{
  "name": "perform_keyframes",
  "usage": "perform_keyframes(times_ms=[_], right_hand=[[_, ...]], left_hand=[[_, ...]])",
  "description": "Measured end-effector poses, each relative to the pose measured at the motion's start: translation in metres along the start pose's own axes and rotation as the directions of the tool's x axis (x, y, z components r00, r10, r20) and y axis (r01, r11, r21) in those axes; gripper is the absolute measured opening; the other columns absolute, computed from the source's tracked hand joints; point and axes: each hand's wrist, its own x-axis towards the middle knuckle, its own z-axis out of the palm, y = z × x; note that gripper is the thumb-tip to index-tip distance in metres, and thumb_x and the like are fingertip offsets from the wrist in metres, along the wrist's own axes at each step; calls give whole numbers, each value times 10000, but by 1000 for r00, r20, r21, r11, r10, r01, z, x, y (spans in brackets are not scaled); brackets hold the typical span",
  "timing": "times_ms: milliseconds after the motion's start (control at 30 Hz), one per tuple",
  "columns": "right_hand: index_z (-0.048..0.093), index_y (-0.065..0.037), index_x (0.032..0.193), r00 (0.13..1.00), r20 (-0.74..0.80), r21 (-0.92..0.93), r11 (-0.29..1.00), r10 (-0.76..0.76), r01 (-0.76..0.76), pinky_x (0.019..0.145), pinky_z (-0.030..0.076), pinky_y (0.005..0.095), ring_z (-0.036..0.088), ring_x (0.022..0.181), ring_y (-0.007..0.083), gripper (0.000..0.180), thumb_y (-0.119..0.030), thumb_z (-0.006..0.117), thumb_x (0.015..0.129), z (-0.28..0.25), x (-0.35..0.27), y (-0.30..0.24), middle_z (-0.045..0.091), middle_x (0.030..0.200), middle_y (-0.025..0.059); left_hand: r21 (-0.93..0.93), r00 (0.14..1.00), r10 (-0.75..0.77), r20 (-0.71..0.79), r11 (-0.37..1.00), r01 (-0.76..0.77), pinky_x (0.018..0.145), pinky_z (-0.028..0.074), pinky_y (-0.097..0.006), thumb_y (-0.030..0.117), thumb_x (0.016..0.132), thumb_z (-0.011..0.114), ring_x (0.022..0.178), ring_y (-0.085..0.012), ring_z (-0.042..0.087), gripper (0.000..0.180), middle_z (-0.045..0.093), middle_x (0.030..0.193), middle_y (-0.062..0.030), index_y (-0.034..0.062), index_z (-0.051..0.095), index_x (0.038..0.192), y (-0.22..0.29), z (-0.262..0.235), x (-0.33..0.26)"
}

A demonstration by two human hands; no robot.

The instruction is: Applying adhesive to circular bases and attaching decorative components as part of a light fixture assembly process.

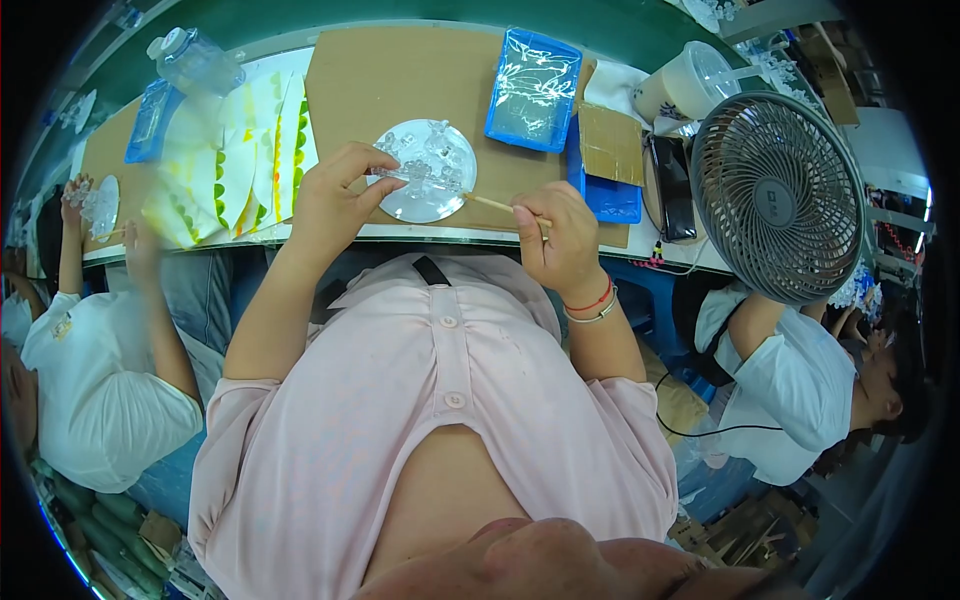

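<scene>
A white round plate lies on the brown board, with several small clear pieces on it. Over the plate, the thumb and fingers of my left hand pinch a slim clear plastic piece. My right hand is closed round a thin wooden stick that points left. The tip of the stick is at the right end of the clear piece; whether they touch I cannot tell.
Behind the plate stands a blue tray wrapped in clear film. To the right are an open blue box with cardboard, a phone, a drink cup and a fan. Patterned sheets lie left. People sit on both sides.
</scene>
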Motion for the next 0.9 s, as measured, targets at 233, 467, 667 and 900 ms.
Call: perform_keyframes(times_ms=[233,467,667,900], right_hand=[[556,-26,864,1000,3,65,998,-1,1,663,481,363,601,672,285,61,-46,613,871,9,-1,-8,662,800,118],[560,-20,864,1000,-6,86,996,-16,17,680,490,361,609,669,285,43,-30,601,870,17,-5,-7,670,809,124],[562,-16,868,999,-17,23,999,31,-30,676,491,353,611,669,274,34,-23,594,872,4,-14,-13,668,796,122],[553,-19,851,999,-9,70,996,47,-46,655,486,349,600,663,276,43,-21,588,875,7,-17,-23,666,792,125]], left_hand=[[-2,999,45,-20,999,-45,678,516,-294,88,717,786,801,-218,660,187,680,883,-66,51,678,865,0,5,-3],[21,999,51,-9,998,-51,703,518,-306,103,715,794,853,-229,653,269,661,980,-76,68,658,945,3,7,-9],[78,995,101,-17,992,-100,871,489,-340,40,679,795,1006,-270,605,420,624,1121,-95,71,649,1071,6,-4,-2],[47,991,110,76,992,-114,887,494,-348,95,708,787,1054,-262,606,377,626,1143,-71,93,664,1065,-4,0,-4]])
